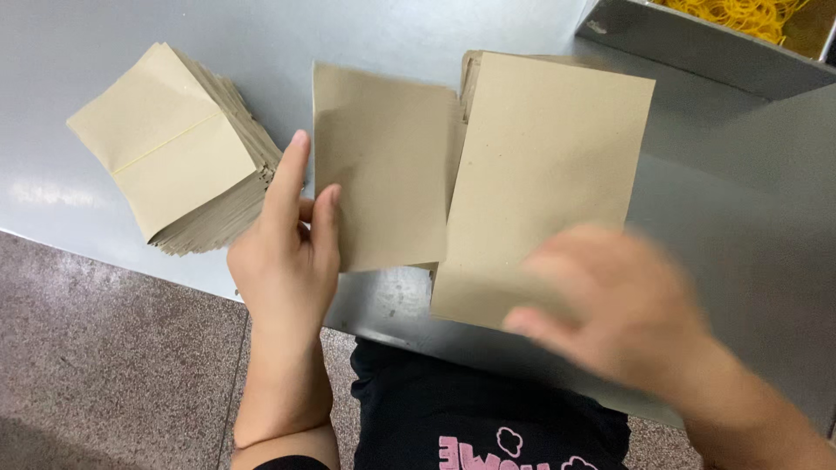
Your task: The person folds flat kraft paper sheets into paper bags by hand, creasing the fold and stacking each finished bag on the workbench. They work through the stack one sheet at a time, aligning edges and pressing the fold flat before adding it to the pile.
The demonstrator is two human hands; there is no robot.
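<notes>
One sheet: a plain tan paper rectangle point(383, 165), matte and flat, is what I see held up over the table edge, between the two stacks.
Left hand: point(283, 261) pinches the sheet's left edge, thumb and fingers closed on it.
Right hand: point(623, 305) blurred, fingers spread and loose, holding nothing, over the near corner of the right stack.
Right stack: point(544, 174) tan paper, taller rectangles, top piece smooth and unfolded, its near end reaching the table's front edge.
Left stack: point(174, 148) thick pile of folded tan pieces, a flap seam across the top one, edges fanned and uneven, well apart from the right stack.
Table: point(740, 200) grey sheet metal, smooth, dull shine.
Tray: point(697, 52) grey metal box at the far right corner, with a tangle of yellow rubber bands point(740, 13) in it.
Floor: point(113, 348) speckled brown stone below the table.
</notes>
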